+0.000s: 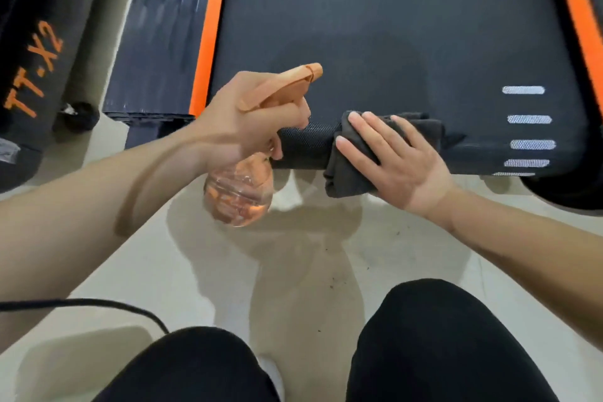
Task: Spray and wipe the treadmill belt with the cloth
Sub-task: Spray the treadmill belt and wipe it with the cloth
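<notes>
Progress early (my guess) | left hand [241, 117] grips spray bottle [239, 196], nozzle pointing far | right hand [391, 157] flat, fingers straight, presses cloth [346, 173] on near edge of belt [375, 26] | far belt left to wipe

the treadmill belt [391, 26] was a matt, dark rubbery sheet with a fine dotted grain, plainest at its near rolled edge. the cloth [352, 173] was soft, matt dark grey fabric. the spray bottle [239, 199] had a clear, glossy plastic body and a smooth, dull orange plastic trigger head [280, 88]. the orange side strip [208, 36] looked smooth, and the side rail [156, 42] beside it was dark and ribbed with a slight sheen. the floor [293, 271] was pale, polished and reflective. the trousers [440, 352] were matt black cloth.
</notes>
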Demonstrator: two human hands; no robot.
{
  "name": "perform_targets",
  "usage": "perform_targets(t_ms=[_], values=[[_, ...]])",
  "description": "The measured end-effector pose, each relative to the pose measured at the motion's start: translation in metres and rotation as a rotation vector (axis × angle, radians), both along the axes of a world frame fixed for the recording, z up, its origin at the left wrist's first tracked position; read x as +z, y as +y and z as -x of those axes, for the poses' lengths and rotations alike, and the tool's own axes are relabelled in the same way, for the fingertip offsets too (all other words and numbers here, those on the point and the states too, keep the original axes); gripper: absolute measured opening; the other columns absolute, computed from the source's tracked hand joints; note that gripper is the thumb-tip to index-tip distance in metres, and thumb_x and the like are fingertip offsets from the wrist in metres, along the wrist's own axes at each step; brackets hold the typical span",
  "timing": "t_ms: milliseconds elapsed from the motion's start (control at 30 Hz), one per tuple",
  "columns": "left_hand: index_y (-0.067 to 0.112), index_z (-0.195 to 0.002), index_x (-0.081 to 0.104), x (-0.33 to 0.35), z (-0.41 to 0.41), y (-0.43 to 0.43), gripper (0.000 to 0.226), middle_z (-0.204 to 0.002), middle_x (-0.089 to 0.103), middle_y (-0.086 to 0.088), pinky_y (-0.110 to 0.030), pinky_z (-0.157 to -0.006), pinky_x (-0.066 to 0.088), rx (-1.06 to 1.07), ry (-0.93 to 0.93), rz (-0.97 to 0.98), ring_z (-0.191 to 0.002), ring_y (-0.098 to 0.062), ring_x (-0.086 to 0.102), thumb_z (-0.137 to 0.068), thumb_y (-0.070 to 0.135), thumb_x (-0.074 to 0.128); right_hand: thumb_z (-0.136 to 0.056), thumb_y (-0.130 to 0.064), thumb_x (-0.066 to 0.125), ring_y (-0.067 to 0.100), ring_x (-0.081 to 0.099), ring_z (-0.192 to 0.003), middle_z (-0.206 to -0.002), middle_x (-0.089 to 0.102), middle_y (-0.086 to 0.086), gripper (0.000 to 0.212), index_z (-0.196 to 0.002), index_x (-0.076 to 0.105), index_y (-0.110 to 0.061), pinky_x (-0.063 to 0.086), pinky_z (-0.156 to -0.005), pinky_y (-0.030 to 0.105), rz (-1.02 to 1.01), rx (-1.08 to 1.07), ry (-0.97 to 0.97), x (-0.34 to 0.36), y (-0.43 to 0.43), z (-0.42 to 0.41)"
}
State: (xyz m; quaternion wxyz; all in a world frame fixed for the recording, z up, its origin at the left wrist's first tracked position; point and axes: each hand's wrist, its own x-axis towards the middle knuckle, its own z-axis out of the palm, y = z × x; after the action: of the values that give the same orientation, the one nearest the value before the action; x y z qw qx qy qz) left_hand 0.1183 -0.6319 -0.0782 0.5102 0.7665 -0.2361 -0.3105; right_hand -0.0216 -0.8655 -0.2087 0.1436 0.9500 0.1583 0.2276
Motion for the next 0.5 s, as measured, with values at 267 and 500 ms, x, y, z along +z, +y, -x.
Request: perform_targets(t_ms=[267,500], values=[[0.003,-0.116,0.071,-0.013,-0.01,-0.058,0.032,-0.095,0.071,-0.02,-0.038,-0.056,0.054,-0.153,0.021,0.053,-0.065,-0.036,0.063,-0.089,0.02,0.069,-0.1,-0.029,0.054,0.037,0.046,-0.14,-0.155,0.043,0.017,0.054,-0.152,0.044,-0.022,0.041,-0.109,0.054,-0.013,-0.013,0.02,-0.007,-0.001,0.0],[-0.01,-0.095,0.068,-0.026,0.027,-0.098,0.028,-0.1,0.066,-0.027,-0.041,-0.051,0.057,-0.321,0.127,0.022,-0.091,-0.041,0.064,-0.086,0.017,0.065,-0.094,-0.022,0.051,0.038,0.027,-0.151,-0.166,0.018,0.016,0.073,-0.159,0.019,-0.026,0.023,-0.119,0.056,-0.066,-0.408,0.124,-0.007,-0.07,0.083]])
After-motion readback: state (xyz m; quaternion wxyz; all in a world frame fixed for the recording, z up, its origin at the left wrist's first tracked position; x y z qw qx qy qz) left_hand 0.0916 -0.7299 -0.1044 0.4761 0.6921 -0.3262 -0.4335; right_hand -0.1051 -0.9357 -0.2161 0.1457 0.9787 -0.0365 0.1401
